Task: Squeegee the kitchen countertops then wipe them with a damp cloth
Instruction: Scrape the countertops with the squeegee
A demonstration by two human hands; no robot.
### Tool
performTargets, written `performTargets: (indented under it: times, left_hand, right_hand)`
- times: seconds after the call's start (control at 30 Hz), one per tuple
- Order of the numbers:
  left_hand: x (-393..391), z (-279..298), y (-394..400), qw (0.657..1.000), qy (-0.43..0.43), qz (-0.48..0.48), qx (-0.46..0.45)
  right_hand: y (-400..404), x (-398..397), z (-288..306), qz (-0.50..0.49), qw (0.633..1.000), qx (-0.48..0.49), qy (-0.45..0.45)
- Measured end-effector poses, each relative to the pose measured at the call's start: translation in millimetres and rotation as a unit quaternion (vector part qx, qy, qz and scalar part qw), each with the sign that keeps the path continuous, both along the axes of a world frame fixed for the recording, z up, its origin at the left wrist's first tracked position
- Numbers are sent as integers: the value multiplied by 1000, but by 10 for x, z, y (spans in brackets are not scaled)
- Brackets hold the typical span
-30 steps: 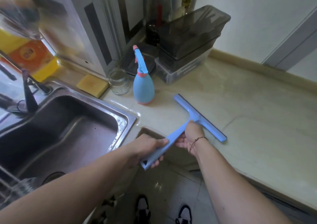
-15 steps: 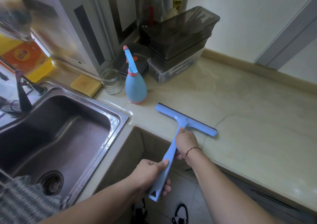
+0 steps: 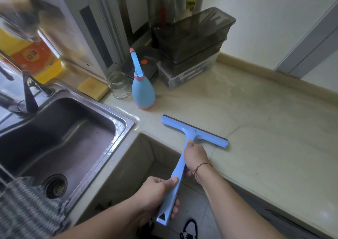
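Squeegee point(image 3: 190, 138) blade rests on the beige table point(image 3: 265, 129) near its front edge, just right of the sink point(image 3: 126, 123). Both hands grip its handle: the right hand point(image 3: 194, 156) close behind the blade, the left hand point(image 3: 157, 189) at the near end. Its handle runs near-to-far, blade crosswise, left to right.

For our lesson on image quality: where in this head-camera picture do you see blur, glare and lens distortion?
Head view: the top-left corner, above the yellow package, is smeared by blur; the sink rim glints with glare; wide-angle distortion bends the countertop edges; the squeegee and both hands, left hand and right hand, look sharp.
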State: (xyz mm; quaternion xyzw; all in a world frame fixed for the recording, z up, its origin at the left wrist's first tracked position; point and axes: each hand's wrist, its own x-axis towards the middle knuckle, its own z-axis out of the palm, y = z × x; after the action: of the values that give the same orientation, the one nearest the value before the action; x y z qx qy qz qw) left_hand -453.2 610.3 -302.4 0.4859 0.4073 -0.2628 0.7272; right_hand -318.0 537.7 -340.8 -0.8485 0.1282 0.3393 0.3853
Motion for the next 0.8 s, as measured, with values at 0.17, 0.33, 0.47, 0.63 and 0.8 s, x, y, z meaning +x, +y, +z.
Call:
performTargets:
  times: [0.17, 0.33, 0.47, 0.63, 0.8]
  left_hand:
    - [-10, 66, -50, 1000, 5, 14, -9]
    - [-36, 111, -122, 999, 8, 36, -15]
    - [-98, 104, -166, 999, 25, 40, -3]
    - [-77, 133, -191, 999, 25, 48, -2]
    - [-64, 172, -217, 999, 20, 33, 4]
  right_hand:
    - [-44, -25, 52, 1, 1000, 11, 4]
    - [-69, -39, 92, 7, 1000, 19, 9]
    - [-115, -118, 93, 5, 999, 27, 23]
    - [-163, -99, 121, 3, 999, 37, 15]
    - [-190, -108, 112, 21, 999, 37, 30]
